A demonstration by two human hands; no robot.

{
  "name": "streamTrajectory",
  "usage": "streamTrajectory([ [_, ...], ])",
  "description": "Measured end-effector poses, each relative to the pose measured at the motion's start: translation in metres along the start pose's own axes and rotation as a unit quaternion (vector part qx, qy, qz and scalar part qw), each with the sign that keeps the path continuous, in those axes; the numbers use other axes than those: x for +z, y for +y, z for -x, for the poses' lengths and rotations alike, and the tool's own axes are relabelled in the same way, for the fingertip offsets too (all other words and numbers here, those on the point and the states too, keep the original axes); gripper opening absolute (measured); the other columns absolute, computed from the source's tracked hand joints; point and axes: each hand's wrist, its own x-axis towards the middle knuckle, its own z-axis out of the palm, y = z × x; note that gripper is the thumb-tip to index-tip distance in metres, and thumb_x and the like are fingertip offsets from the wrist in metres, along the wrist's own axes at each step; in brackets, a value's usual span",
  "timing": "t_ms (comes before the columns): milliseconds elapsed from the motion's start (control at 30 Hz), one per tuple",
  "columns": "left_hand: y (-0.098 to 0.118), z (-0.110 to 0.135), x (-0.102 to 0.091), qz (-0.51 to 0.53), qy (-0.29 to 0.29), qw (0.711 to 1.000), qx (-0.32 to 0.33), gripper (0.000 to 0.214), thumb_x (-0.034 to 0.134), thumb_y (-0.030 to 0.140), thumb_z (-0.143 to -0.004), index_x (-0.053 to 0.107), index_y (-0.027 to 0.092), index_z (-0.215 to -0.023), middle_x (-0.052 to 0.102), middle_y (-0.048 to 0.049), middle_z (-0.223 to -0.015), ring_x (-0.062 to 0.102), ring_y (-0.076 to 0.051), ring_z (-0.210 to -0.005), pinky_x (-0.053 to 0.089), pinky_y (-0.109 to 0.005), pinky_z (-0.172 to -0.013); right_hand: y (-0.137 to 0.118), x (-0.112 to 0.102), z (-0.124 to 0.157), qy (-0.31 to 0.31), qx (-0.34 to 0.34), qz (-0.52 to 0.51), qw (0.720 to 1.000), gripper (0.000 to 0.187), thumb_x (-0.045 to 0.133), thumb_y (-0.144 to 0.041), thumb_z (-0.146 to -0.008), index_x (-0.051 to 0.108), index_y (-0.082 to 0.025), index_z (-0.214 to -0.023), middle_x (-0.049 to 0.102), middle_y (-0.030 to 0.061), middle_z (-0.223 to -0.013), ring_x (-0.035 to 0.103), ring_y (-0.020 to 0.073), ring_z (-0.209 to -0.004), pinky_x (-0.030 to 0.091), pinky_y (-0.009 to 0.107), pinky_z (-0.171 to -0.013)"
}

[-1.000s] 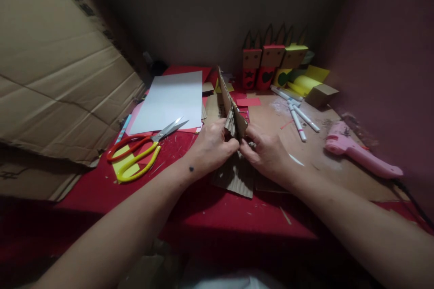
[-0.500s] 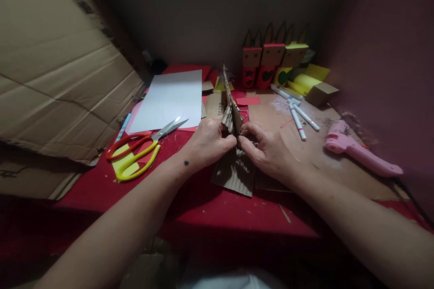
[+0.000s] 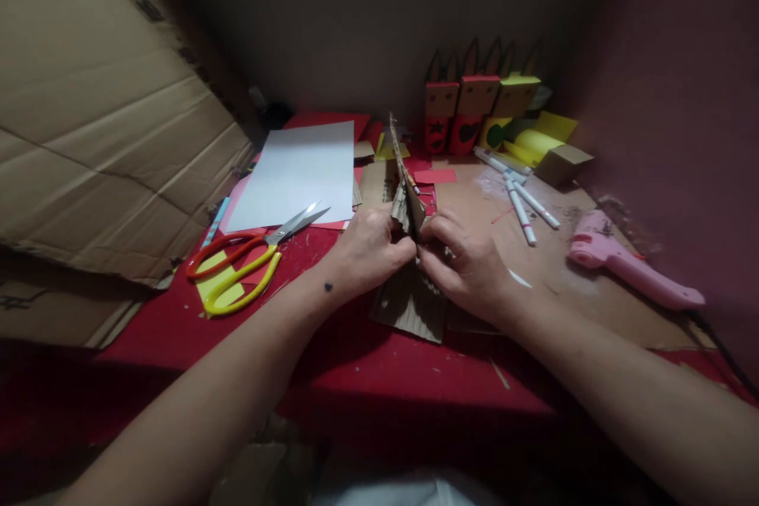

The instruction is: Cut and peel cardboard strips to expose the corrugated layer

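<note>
Prob. peeling ply: keep pinch close to tear, steady R side, pull slow & even. Gripping thin brown corrugated-cardboard sheet (image 3: pixel 416 212) w/ fingers of L hand (image 3: pixel 368 249) & R hand (image 3: pixel 471 262), on edge betw. both, above red-covered tabletop (image 3: pixel 356 356). Ragged, crumpled on L face, w/ bared ridges.

**Pinched edge hidden, outer things cut off**

Fingers of the left hand (image 3: pixel 371 247) and right hand (image 3: pixel 468 262) hide the pinched part of a cardboard piece (image 3: pixel 416 215). Leftward, a large cardboard sheet (image 3: pixel 100 118) runs out of view, its print (image 3: pixel 148 9) illegible. Below the hands, a cut-off pale shape (image 3: pixel 409 492) is unidentifiable.
</note>
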Motion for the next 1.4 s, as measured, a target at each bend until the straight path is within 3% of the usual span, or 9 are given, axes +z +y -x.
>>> streamTrajectory([
  [200, -0.001, 0.001, 0.0, 0.004, -0.002, 0.999, 0.048, 0.007, 0.048, 0.012, -0.07, 0.051, 0.015, -0.064, 0.053, 0.0019, -0.062, 0.047, -0.01, -0.058, 0.037, -0.022, -0.054, -0.003, 0.0, -0.002, 0.024, 0.084, 0.01, 0.996, 0.014, 0.05, -0.021, -0.08, 0.046, -0.019, -0.067, 0.046, -0.0011, -0.06, 0.043, 0.012, -0.055, 0.035, 0.026, -0.055],
  [300, -0.001, 0.002, 0.001, -0.019, 0.012, 0.996, 0.081, 0.009, 0.048, 0.011, -0.072, 0.052, 0.015, -0.066, 0.054, 0.0005, -0.066, 0.049, -0.01, -0.061, 0.039, -0.022, -0.057, 0.0, 0.002, -0.003, 0.031, 0.063, 0.038, 0.997, 0.013, 0.048, -0.022, -0.081, 0.049, -0.017, -0.069, 0.048, -0.0004, -0.061, 0.043, 0.0116, -0.054, 0.034, 0.026, -0.055],
  [400, -0.002, 0.002, 0.003, -0.062, 0.054, 0.99, 0.113, 0.012, 0.046, 0.007, -0.071, 0.052, 0.014, -0.063, 0.053, -0.0007, -0.067, 0.049, -0.012, -0.063, 0.039, -0.024, -0.059, 0.004, 0.004, -0.005, 0.036, 0.042, 0.02, 0.998, 0.01, 0.045, -0.018, -0.081, 0.053, -0.016, -0.076, 0.05, 0.0, -0.064, 0.045, 0.0116, -0.057, 0.035, 0.024, -0.056],
  [500, -0.005, 0.003, 0.009, -0.119, 0.117, 0.975, 0.146, 0.01, 0.047, 0.008, -0.072, 0.051, 0.014, -0.065, 0.05, -0.0014, -0.068, 0.048, -0.013, -0.064, 0.04, -0.025, -0.061, 0.005, 0.005, -0.008, 0.041, 0.069, -0.02, 0.997, 0.01, 0.044, -0.017, -0.082, 0.054, -0.016, -0.078, 0.052, -0.0002, -0.065, 0.047, 0.0119, -0.06, 0.037, 0.024, -0.058],
  [600, -0.009, 0.003, 0.015, -0.153, 0.139, 0.963, 0.172, 0.006, 0.047, 0.01, -0.075, 0.052, 0.014, -0.074, 0.051, -0.0024, -0.071, 0.05, -0.014, -0.067, 0.042, -0.026, -0.064, 0.002, 0.005, -0.011, 0.034, 0.101, -0.049, 0.993, 0.012, 0.044, -0.019, -0.083, 0.054, -0.017, -0.077, 0.055, 0.0007, -0.068, 0.049, 0.0126, -0.063, 0.038, 0.025, -0.061],
  [833, -0.011, 0.01, 0.022, -0.246, 0.118, 0.951, 0.148, 0.008, 0.042, 0.012, -0.076, 0.049, 0.015, -0.076, 0.053, -0.0069, -0.076, 0.05, -0.018, -0.067, 0.044, -0.03, -0.061, -0.007, 0.008, -0.015, 0.063, 0.164, -0.052, 0.983, 0.009, 0.045, -0.023, -0.084, 0.051, -0.018, -0.08, 0.053, -0.0014, -0.064, 0.048, 0.0123, -0.057, 0.037, 0.024, -0.057],
  [1000, -0.005, 0.014, 0.026, -0.351, 0.107, 0.92, 0.139, 0.007, 0.044, 0.012, -0.074, 0.049, 0.017, -0.076, 0.054, -0.0076, -0.079, 0.051, -0.02, -0.071, 0.045, -0.029, -0.061, -0.005, 0.011, -0.013, 0.06, 0.142, -0.063, 0.986, 0.016, 0.036, -0.019, -0.086, 0.048, -0.02, -0.075, 0.05, -0.0017, -0.062, 0.045, 0.0118, -0.055, 0.036, 0.023, -0.056],
  [1200, 0.008, 0.023, 0.028, -0.476, 0.195, 0.849, 0.125, 0.007, 0.045, 0.017, -0.08, 0.05, 0.016, -0.074, 0.054, -0.0084, -0.074, 0.052, -0.022, -0.068, 0.043, -0.032, -0.059, -0.01, 0.01, -0.012, 0.091, 0.151, -0.108, 0.978, 0.016, 0.036, -0.022, -0.086, 0.051, -0.019, -0.081, 0.053, -0.0003, -0.067, 0.049, 0.013, -0.06, 0.038, 0.025, -0.06],
  [1400, 0.02, 0.036, 0.025, -0.549, 0.181, 0.801, 0.155, 0.017, 0.045, 0.01, -0.078, 0.05, 0.017, -0.064, 0.053, -0.0058, -0.063, 0.052, -0.021, -0.057, 0.037, -0.03, -0.048, -0.006, 0.014, -0.013, 0.079, 0.206, -0.271, 0.937, 0.015, 0.042, -0.023, -0.08, 0.05, -0.019, -0.069, 0.05, -0.0035, -0.06, 0.049, 0.0119, -0.059, 0.041, 0.024, -0.059],
])
